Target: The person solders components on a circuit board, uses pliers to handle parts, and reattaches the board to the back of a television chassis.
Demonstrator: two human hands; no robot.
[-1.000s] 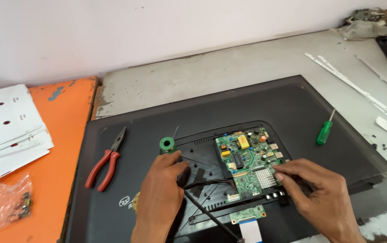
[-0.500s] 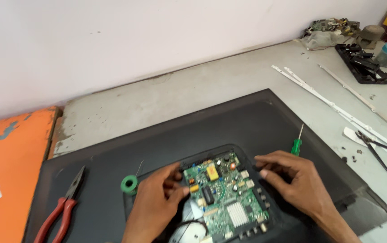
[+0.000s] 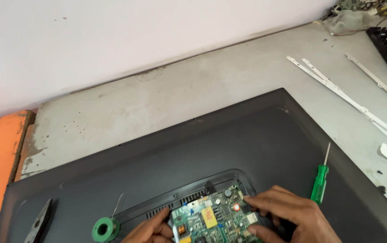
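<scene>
Both hands are on the board – the green circuit board sitting in the recessed bay of the black panel, right at the bottom edge of the view. The right hand lies over the board's right side, fingers curled and pinching its edge; the left hand comes in at the board's left edge, fingers bent against it, though only part of that hand shows, so I cannot tell how firmly it grips.

How far along? My read: the board looks loose in its bay, sitting a little askew in both hands rather than fixed flat, so seating or lifting it is mid-way, not finished.

Just right of the right hand lies a green-handled screwdriver on the panel, untouched. Left of the left hand, a green solder reel, and further left the dark tip of pliers, mostly cut off. Far beyond the right hand, white strips lie on the counter.

The board's lower half, any screws and any cables are out of frame – hard to say what is fastened
</scene>
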